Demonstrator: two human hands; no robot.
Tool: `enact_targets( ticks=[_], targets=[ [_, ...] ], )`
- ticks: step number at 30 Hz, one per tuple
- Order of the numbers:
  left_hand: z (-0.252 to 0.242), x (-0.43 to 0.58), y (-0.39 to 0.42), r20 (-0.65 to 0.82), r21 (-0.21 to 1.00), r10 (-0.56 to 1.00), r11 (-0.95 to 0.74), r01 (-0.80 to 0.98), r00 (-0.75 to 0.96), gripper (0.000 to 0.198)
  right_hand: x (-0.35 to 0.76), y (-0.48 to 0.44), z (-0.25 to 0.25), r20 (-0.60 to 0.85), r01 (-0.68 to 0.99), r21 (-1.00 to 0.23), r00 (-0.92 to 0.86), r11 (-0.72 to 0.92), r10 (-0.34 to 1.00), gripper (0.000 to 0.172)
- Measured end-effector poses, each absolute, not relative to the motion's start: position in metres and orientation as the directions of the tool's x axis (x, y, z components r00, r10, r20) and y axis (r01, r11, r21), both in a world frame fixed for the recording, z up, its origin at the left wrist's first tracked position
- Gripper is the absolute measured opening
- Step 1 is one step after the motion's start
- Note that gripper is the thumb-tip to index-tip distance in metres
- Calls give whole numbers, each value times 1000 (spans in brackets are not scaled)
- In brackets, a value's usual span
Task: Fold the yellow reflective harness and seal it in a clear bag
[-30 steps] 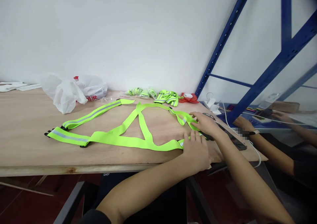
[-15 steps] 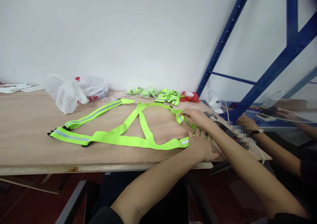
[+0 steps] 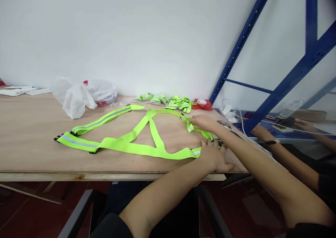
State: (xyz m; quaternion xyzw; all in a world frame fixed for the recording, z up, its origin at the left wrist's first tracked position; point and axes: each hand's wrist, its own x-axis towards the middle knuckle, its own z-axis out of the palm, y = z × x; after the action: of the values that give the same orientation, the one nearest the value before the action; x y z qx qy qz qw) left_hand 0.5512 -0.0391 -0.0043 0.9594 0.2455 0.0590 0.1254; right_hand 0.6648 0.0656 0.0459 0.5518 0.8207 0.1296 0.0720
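A neon-green elastic reflective vest point(image 3: 136, 149) with grey reflective stripes and black buckles lies spread on the wooden table. Its straps form a triangle in the middle, and one strap end stretches away at the back left. My left hand point(image 3: 214, 157) rests on the front right end of the vest, palm down with fingers spread, partly covering the strap. Just beyond it, my right hand point(image 3: 203, 122) pinches a twisted side strap between closed fingers; the fingertips are partly hidden.
White plastic bags point(image 3: 75, 99) sit at the back left, near white sheets point(image 3: 23, 90). Folded green straps point(image 3: 180, 103) and a red bundle point(image 3: 203, 104) lie along the wall. Blue shelf posts point(image 3: 241, 41), white cables point(image 3: 244, 126) and another person's arm point(image 3: 275, 143) are at the right.
The view has shifted slightly. My right hand's fingers have edged a little to the left along the side strap. My left hand stays on the vest. The other person's hand has moved back rightward.
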Motion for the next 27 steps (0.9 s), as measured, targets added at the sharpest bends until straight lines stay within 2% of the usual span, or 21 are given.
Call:
enact_targets(
  ticks=[2, 5, 9, 17, 19, 21, 25, 27],
  targets=[
    [-3, 551, -39, 54, 264, 486, -849, 457, 872, 85, 659, 67, 51, 31, 884, 311, -377, 350, 926, 23],
    [-2, 550, -40, 46, 267, 489, -846, 461, 871, 84, 654, 69, 59, 120, 909, 326, -313, 260, 942, 33],
    [-2, 550, -41, 52, 263, 490, -847, 461, 870, 85, 655, 75, 63, 193, 920, 365, -222, 140, 956, 31],
    [-2, 550, -42, 51, 240, 501, -846, 477, 864, 85, 667, 98, 69, 212, 921, 365, -221, 132, 952, 36],
    [-1, 550, -43, 46, 235, 504, -845, 481, 863, 85, 669, 102, 76, 226, 945, 310, -177, 102, 958, 36],
    [0, 549, -43, 37, 238, 500, -845, 478, 865, 85, 672, 105, 82, 192, 979, 189, -108, 72, 976, 36],
    [2, 548, -43, 25, 250, 495, -844, 474, 869, 85, 679, 104, 88, 21, 994, 11, -105, 105, 994, 46],
    [2, 547, -43, 25, 254, 495, -843, 474, 868, 84, 683, 98, 87, -84, 989, -123, -93, 82, 992, 53]
  ],
)
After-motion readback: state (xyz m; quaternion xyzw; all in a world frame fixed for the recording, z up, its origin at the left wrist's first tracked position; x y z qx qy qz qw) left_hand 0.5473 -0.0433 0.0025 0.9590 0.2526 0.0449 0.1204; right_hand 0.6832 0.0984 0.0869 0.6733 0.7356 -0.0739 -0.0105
